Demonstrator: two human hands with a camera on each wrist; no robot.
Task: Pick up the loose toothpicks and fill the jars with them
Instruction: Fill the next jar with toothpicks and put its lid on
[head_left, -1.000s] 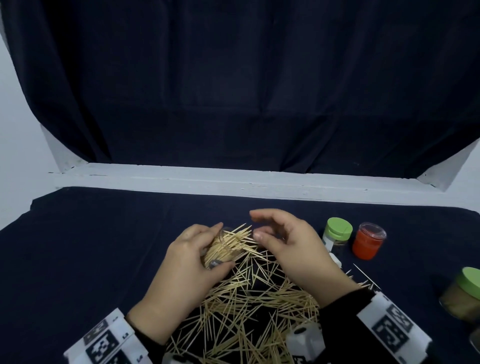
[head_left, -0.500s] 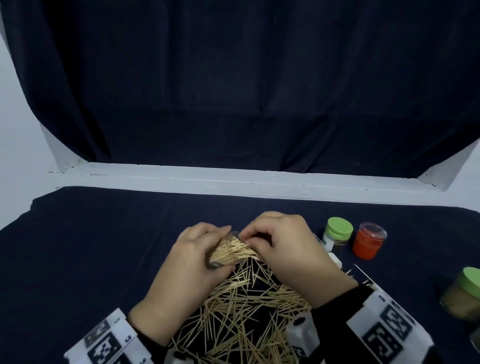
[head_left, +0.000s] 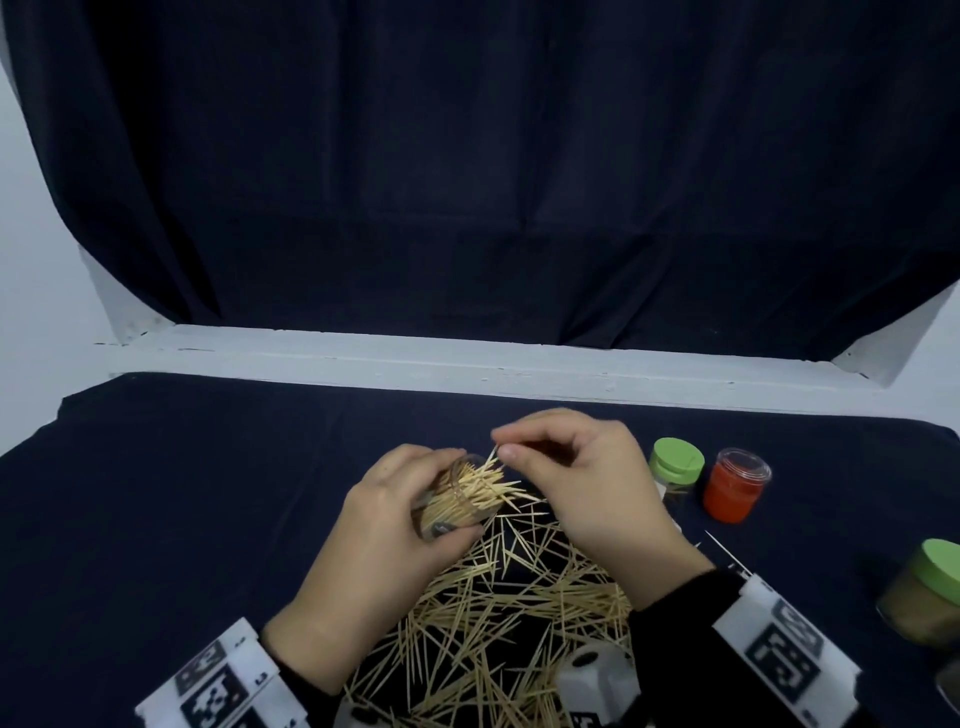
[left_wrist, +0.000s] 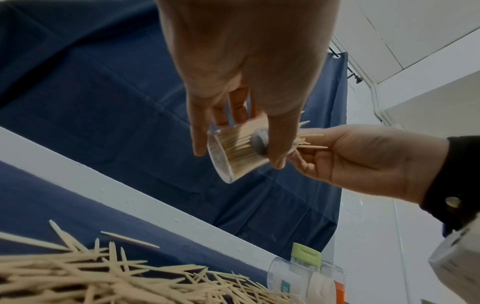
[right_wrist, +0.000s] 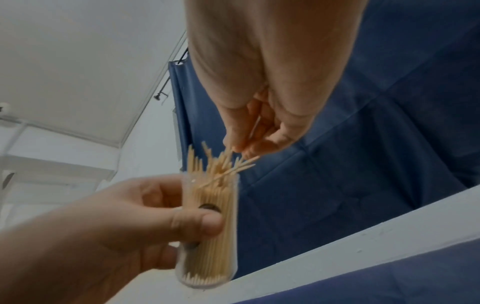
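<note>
We hold a clear jar (head_left: 451, 501) in our left hand (head_left: 384, 540), thumb and fingers curled round its wall, above the table (head_left: 182, 493) near its middle. The jar's long axis tilts, its open mouth pointing right and away toward our right hand (head_left: 582, 488); it is packed with toothpicks lying along that axis, tips sticking out of the mouth in a fan. Our right thumb and forefinger pinch a toothpick (right_wrist: 254, 128) just at the mouth, the other fingers curled. Beneath both hands a loose pile (head_left: 498, 623) of toothpicks, too many to count, lies crisscrossed toward the near edge. To the right stand three more jars: a green-lidded jar (head_left: 675, 470), a red jar (head_left: 735, 491) just beside it, and a second green-lidded jar (head_left: 930, 592) at the right edge. The label on the nearer green one is too blurred to read.
</note>
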